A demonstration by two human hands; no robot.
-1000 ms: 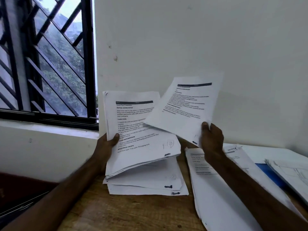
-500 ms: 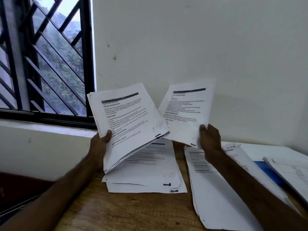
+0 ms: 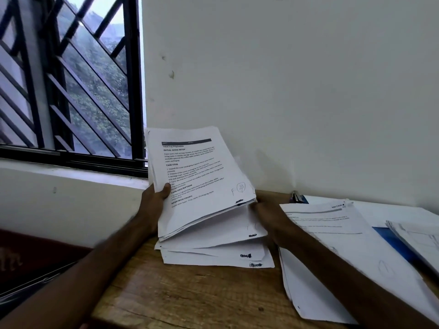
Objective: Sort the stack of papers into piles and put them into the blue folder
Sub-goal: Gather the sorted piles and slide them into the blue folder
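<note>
Head view: left hand (image 3: 154,201) clamps raised sheaf (image 3: 202,176) at left edge; right hand (image 3: 268,217) at right corner, grip unclear.

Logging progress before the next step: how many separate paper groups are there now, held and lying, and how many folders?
Held sheaf, in the left hand: 1
Piles lying on the table: 3 (centre pile, right pile, far-right pile)
Blue folder: 1
Total: 5
</note>
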